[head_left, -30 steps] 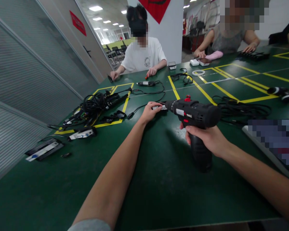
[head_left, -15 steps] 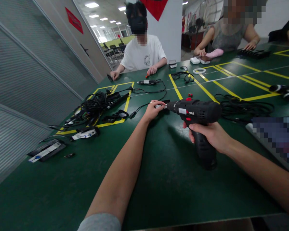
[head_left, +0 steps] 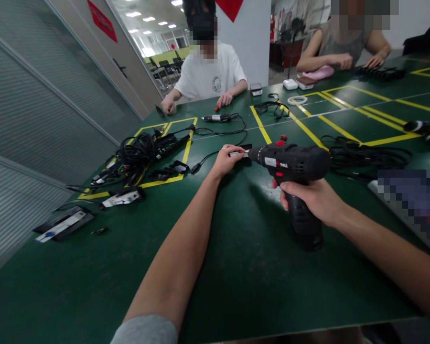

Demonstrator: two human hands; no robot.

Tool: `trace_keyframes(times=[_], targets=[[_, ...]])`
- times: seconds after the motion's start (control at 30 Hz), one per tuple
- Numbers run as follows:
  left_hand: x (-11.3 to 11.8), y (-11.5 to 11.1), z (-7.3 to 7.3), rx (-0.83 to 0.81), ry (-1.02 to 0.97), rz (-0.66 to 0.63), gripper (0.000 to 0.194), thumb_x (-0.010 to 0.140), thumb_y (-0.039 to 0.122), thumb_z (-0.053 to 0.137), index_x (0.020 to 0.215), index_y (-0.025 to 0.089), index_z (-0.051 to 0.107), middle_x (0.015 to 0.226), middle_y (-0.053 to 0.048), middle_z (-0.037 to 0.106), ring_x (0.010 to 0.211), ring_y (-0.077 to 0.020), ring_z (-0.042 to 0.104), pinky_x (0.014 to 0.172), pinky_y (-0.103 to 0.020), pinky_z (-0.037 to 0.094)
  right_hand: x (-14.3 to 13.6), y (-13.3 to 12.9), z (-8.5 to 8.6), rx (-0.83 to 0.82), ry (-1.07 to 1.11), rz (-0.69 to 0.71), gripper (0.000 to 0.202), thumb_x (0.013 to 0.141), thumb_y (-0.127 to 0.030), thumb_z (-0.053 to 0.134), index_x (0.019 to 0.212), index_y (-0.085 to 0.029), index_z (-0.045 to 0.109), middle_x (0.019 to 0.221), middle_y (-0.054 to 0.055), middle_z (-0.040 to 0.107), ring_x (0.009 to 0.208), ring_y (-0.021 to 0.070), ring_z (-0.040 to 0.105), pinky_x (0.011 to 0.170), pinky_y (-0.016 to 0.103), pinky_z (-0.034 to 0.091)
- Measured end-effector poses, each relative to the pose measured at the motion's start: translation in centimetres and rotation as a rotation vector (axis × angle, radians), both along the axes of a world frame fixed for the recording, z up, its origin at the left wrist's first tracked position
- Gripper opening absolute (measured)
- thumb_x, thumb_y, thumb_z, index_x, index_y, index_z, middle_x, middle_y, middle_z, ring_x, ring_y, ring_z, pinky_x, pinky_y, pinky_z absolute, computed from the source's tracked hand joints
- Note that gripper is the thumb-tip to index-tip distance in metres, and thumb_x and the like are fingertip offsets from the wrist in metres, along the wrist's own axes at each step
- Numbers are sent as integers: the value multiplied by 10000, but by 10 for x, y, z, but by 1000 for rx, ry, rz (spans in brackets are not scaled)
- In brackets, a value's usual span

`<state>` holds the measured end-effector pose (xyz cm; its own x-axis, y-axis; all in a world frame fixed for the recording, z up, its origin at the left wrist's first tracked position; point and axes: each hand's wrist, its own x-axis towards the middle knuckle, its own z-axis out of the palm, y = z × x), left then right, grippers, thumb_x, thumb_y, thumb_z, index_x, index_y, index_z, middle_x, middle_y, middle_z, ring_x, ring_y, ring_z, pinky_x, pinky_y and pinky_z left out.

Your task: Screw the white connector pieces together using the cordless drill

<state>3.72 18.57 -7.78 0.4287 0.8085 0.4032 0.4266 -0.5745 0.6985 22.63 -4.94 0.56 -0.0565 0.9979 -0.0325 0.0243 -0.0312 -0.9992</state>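
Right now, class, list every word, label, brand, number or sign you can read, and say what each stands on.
None reads clearly enough to quote.
Drill: pale label and red-and-white lettering, too blurred.
White shirt: round print, too small.
Red door sign: marks too blurred.
Red wall sign: cut off, no readable text.
Screen: pixelated.

One head-worn view looks forward and down over the near edge of a green table [head_left: 236, 267].
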Motion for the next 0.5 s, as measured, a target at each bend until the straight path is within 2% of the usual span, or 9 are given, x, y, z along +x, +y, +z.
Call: trace_keyframes(times=[0.2, 0.5], targets=[[2, 2, -2, -3, -23, -13, 248, 791, 330, 647, 977, 197, 744, 1044, -56, 673, 1093, -209, 566, 1028, -349, 434, -2, 1, 2, 46, -67, 28, 89, 813, -272, 623, 783, -201, 579, 557, -1, 621, 502, 151, 570, 527, 300, 436], [3, 1, -1, -4, -24, -14, 258, 773, 355, 685, 971, 202, 747, 1035, -57, 677, 1083, -214, 563, 1020, -356, 438, -3, 2, 2, 7, -95, 17, 109, 814, -274, 604, 733, -202, 589, 524, 4, 616, 474, 152, 555, 506, 303, 415]])
